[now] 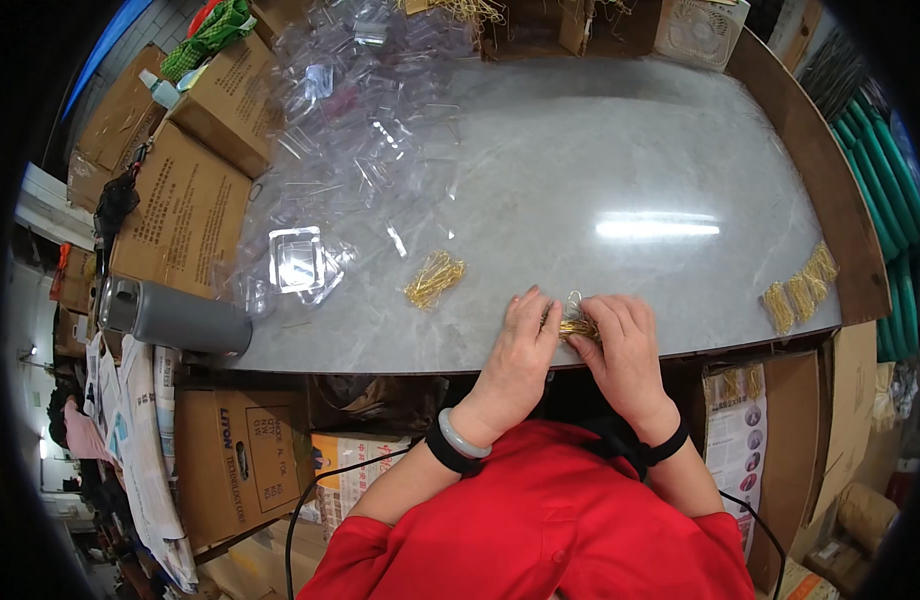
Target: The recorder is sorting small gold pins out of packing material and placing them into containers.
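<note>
Two bare hands meet at the near edge of the grey table (620,150), bent around one bundle of gold wire pieces (580,328). The right hand (622,340) pinches it narrowly between thumb and fingers; the left hand (525,345) presses in at its other end, fingers bent, with only a small gap between the hands. Bare tabletop spreads from the bundle toward the table's far side, widest right of centre. At the table's right edge stands a brown raised border (810,170), with gold wire bundles (800,290) in its near corner. Left of the table's centre, a loose gold wire pile (435,280) and heaped clear plastic packaging (360,130) narrow the room, and a grey bottle (190,318) lies at the near left corner.
</note>
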Available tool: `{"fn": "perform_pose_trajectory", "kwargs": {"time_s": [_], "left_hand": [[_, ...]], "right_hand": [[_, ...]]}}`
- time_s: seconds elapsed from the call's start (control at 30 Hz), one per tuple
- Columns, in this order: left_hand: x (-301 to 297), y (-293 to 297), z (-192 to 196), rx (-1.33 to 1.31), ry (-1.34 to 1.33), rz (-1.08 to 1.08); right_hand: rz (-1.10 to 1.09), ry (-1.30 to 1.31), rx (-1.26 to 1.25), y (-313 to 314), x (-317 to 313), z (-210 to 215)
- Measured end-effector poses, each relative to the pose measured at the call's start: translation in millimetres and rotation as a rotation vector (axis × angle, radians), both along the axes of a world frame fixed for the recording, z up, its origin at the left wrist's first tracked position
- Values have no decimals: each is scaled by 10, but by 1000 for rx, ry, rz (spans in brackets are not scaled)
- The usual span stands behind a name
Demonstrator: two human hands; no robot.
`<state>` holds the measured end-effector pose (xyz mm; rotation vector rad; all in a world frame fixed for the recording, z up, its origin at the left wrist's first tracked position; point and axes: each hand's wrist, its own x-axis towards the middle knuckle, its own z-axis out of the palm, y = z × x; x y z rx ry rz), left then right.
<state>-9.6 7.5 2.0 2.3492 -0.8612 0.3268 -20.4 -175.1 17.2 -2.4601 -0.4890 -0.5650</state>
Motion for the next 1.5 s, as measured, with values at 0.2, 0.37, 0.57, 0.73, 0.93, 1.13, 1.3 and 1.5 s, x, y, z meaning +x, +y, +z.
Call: {"fn": "perform_pose_trajectory", "kwargs": {"time_s": [0.2,0.37,0.57,0.73,0.93,1.13,1.3,1.5], "left_hand": [[-20,-20,54,29,19,15],[-16,2,46,53,28,-32],[-26,-32,18,123,-5,-27],[-4,-30,-8,38,29,1],[-47,-37,-64,-36,28,43],[-105,-4,105,-153,145,60],[-232,343,273,-274,217,245],[-163,323,253,-32,77,281]], "right_hand": [[142,40,61,5,75,53],[268,116,103,-61,97,82],[45,99,93,205,-216,-20],[81,74,-44,270,-140,-40],[12,19,-79,264,-182,-98],[10,-14,-55,247,-131,-79],[19,-38,-40,242,-116,-89],[31,-43,-35,226,-111,-52]]}}
